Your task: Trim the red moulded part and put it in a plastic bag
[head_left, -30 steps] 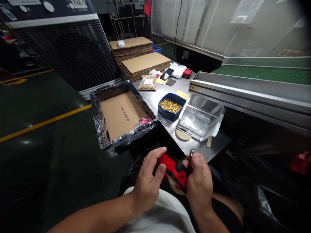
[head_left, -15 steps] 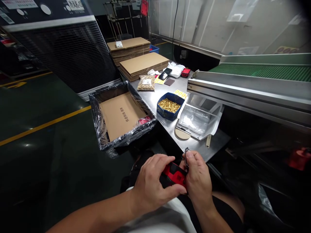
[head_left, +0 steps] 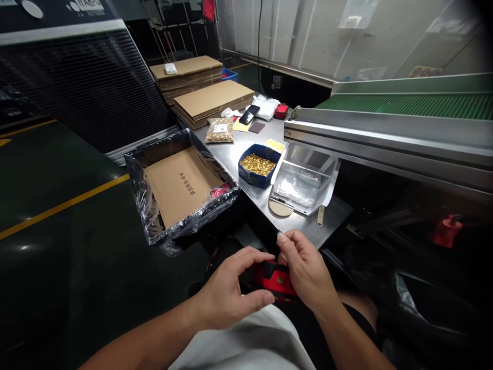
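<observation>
– Hands first: what does the left hand [head_left: 227, 293] do?

– It closes on one red tool [head_left: 274, 277], thumb below and fingers over the top. The tool is low above the lap, just in front of the worktop [head_left: 335, 218]. I think this grip keeps the tool from turning.

– And the right hand [head_left: 308, 267]?

– Its palm lies against the right side of the tool. Thumb and forefinger are narrow and pinch one small metal piece [head_left: 280, 234] just above it. I cannot tell what the piece is, it is too small.

– What can you count on the worktop?

– One blue tray [head_left: 250, 181] full of brass parts [head_left: 257, 164] stands near the front, probably for easy reach. Behind it lies one bag [head_left: 219, 129] of similar parts. One clear pouch [head_left: 304, 182] lies just beside the tray, on the right. At the far end are two cardboard stacks [head_left: 211, 100] and one phone [head_left: 249, 114].

– And beside the worktop?

– One box [head_left: 135, 174] lined with plastic film stands to the left. One cardboard sheet [head_left: 173, 185] lies tilted inside it.
</observation>
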Tool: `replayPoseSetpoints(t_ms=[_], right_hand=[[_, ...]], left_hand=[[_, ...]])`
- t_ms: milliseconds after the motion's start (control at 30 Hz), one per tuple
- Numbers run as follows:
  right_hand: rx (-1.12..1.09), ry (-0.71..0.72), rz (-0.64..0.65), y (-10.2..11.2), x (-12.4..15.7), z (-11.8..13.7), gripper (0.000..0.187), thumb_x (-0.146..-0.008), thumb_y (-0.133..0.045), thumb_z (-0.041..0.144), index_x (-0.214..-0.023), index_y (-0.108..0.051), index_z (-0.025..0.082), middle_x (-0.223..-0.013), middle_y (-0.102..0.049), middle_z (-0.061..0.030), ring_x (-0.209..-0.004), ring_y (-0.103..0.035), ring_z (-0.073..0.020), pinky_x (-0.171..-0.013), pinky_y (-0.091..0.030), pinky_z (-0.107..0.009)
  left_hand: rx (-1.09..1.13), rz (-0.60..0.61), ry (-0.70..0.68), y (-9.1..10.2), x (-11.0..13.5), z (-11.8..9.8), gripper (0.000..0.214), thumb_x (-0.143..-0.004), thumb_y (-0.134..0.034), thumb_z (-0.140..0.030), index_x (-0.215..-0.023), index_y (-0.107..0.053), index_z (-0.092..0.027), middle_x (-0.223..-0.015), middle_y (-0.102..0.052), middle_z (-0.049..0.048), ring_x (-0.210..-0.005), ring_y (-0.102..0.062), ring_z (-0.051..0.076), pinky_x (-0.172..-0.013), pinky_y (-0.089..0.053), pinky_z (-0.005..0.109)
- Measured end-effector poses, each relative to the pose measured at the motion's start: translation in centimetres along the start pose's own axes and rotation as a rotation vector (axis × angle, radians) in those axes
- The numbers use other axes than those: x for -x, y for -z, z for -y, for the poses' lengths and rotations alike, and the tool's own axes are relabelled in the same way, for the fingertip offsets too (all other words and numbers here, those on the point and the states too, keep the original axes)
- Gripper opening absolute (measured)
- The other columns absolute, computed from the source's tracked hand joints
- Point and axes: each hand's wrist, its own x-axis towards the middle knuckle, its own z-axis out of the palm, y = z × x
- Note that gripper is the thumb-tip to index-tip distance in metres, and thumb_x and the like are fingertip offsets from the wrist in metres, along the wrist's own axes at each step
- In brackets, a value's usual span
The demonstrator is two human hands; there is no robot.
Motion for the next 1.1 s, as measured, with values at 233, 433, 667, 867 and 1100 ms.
replayPoseSetpoints(t_ms=[233, 433, 667, 867, 1100], right_hand=[[-0.184, 0.009, 0.004, 0.8, -0.7, 0.3, 0.039, -0.092, -0.049, 0.059, -0.082, -0.052, 0.022, -0.062, -0.061, 0.0038, -0.054, -0.053, -0.0121, -0.054, -0.043, -0.024], [-0.703, -0.138, -0.19, 0.6, -0.9, -3.7, 0.032, -0.087, -0.06, 0.052, -0.088, -0.056, 0.02, -0.079, -0.072, -0.0026, -0.068, -0.066, -0.0179, -0.061, -0.055, -0.028], [-1.085, -0.378, -0.398, -1.8, 0.7, -4.5, 0.03, -0.076, -0.076, 0.042, -0.088, -0.063, 0.018, -0.068, -0.066, 0.0026, -0.055, -0.061, -0.012, -0.047, -0.051, -0.02], [-1.113, -0.291, -0.43, -1.6, 0.6, -3.5, 0.028, -0.081, -0.071, 0.042, -0.09, -0.064, 0.017, -0.069, -0.066, 0.0007, -0.057, -0.06, -0.0109, -0.052, -0.052, -0.019], [-0.84, -0.011, -0.418, -0.6, 0.6, -3.7, 0.031, -0.088, -0.06, 0.052, -0.089, -0.057, 0.021, -0.071, -0.063, 0.0017, -0.059, -0.055, -0.01, -0.054, -0.048, -0.019]], left_hand=[[-0.108, -0.069, 0.053, -0.9, -0.6, -0.3, 0.042, -0.073, -0.081, -0.047, -0.104, -0.065, -0.023, -0.097, -0.068, 0.0014, -0.087, -0.062, 0.02, -0.08, -0.046, 0.028], [0.171, -0.206, 0.187, -1.3, -0.4, 0.2, 0.044, -0.063, -0.089, -0.04, -0.096, -0.065, -0.021, -0.094, -0.069, 0.0023, -0.091, -0.064, 0.023, -0.085, -0.047, 0.031], [0.413, -0.272, 0.168, -2.3, -0.4, 0.7, 0.056, -0.053, -0.095, -0.036, -0.092, -0.059, -0.019, -0.086, -0.063, -0.0005, -0.082, -0.06, 0.017, -0.079, -0.046, 0.028], [0.397, -0.183, 0.093, -2.4, 0.3, 1.4, 0.051, -0.08, -0.076, -0.046, -0.12, -0.054, -0.023, -0.11, -0.064, 0.0067, -0.1, -0.062, 0.022, -0.088, -0.048, 0.032], [0.325, -0.207, 0.115, -3.0, 0.3, 1.7, 0.051, -0.079, -0.077, -0.046, -0.121, -0.056, -0.024, -0.114, -0.064, 0.0063, -0.105, -0.059, 0.024, -0.095, -0.044, 0.035]])
